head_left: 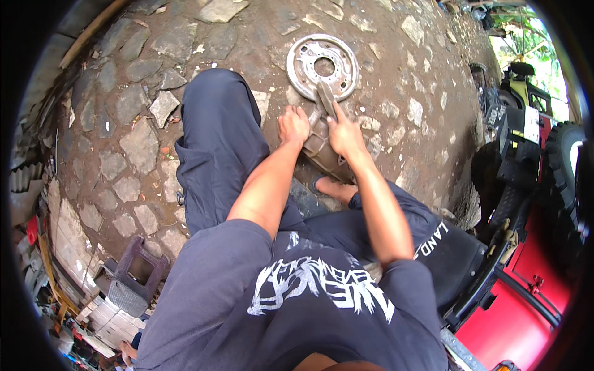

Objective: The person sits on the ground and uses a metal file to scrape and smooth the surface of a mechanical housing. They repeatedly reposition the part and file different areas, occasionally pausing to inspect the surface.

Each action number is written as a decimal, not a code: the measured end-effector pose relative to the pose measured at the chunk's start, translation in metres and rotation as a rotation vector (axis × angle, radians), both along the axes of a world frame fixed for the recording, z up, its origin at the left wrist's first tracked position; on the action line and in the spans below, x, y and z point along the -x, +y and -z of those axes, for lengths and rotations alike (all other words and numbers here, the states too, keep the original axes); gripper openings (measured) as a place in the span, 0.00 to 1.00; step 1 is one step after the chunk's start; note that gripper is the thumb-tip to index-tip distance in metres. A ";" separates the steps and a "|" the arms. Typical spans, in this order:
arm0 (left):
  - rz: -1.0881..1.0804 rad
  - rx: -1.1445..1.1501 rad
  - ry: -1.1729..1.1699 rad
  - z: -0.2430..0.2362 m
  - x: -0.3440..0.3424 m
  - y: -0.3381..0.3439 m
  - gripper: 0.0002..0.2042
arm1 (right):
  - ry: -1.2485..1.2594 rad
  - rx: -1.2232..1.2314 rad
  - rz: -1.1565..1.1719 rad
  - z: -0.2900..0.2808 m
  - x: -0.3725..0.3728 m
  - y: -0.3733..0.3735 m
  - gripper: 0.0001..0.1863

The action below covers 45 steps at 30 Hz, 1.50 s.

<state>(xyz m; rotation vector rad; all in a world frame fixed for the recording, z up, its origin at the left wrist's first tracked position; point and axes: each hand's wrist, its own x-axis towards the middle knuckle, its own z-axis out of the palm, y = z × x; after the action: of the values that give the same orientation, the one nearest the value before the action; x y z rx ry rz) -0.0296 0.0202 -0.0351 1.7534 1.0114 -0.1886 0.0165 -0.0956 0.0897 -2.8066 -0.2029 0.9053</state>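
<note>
While both hands grip the curved brake shoe (322,148), left hand (293,125) fisted, right hand (345,137) index extended, it could slip toward the backing plate (322,67) at twelve o'clock.

Round metal plate (323,65) flat on stone-paved ground (124,142), ahead of person. Curved metal part (322,148) just behind plate, nearer person. Left hand (293,125) on part's left edge, right hand (345,136) on its right, finger toward plate. Foot (334,188) behind part. Plastic stool (137,275) lower left. Vehicle (532,185), perhaps off-roader, at right.
</note>
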 end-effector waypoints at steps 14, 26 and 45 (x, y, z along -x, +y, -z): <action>-0.011 -0.007 -0.015 0.016 0.002 -0.001 0.22 | 0.029 -0.135 -0.012 -0.112 0.067 -0.039 0.26; -0.006 0.019 -0.089 0.039 0.001 -0.003 0.23 | 0.030 -0.052 -0.192 -0.110 0.047 -0.027 0.27; -0.008 0.127 -0.015 0.016 0.001 0.002 0.23 | -0.148 -0.194 0.155 -0.057 0.113 -0.006 0.30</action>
<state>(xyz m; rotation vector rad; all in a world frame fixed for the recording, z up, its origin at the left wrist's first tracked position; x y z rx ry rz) -0.0311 0.0221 -0.0512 1.6330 0.9745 -0.2293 -0.0965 -0.1012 0.1467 -2.6654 -0.0860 0.6100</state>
